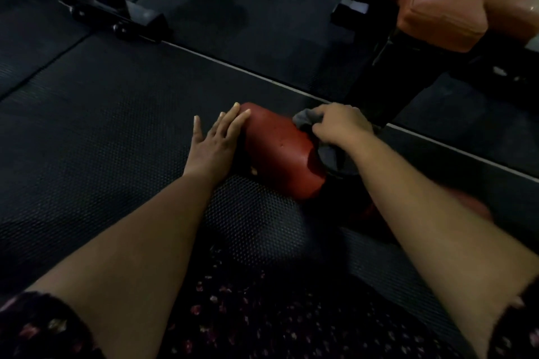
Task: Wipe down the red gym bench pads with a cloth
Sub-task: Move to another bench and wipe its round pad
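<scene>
One low red pad [280, 151] lay just above the floor mat [102, 125], its long axis running from far-left to near-right in the view. The cloth [331, 156], grey, was bunched against the pad's right flank and draped down that side. The right hand [338, 124] gripped the cloth, fingers curled round it, on the pad's far-right edge. The left hand [213, 146] lay open, straight fingers pressed along the left flank, likely bracing it. The bare top face lay between the hands, to the left of the cloth hand, so the next wipe probably called for a stroke leftward or along the axis toward the near end. The right hand was the working one; both touched the pad. A second pad [443, 3], glossy, sat higher at far right on a black post [379, 73], well apart from both hands.
</scene>
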The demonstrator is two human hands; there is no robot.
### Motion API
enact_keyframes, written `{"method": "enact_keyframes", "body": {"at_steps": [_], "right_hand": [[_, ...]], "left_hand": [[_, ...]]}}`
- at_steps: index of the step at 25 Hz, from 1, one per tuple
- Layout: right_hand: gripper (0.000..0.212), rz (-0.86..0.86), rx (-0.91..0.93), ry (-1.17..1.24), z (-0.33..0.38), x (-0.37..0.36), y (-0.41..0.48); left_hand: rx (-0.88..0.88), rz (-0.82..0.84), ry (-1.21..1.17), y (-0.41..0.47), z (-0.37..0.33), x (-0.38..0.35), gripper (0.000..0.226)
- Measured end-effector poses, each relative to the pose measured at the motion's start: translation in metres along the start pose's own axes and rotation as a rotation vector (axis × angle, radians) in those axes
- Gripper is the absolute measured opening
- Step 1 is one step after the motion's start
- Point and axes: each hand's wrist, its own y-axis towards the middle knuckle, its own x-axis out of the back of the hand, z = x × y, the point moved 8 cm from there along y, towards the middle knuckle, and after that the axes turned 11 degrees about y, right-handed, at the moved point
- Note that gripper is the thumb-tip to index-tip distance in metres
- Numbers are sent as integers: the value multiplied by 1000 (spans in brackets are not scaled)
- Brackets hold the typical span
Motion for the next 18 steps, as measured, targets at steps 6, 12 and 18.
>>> {"method": "enact_keyframes", "body": {"at_steps": [6, 12, 18], "right_hand": [[52, -336, 530, -349, 32, -46, -121], [46, -116, 513, -256, 66, -30, -68], [38, -6, 193, -160, 78, -7, 10]], "left_hand": [[15, -7, 31, 4, 2, -5, 115], [-11, -38, -258, 1, 9, -7, 118], [107, 43, -596, -2, 10, -9, 135]]}}
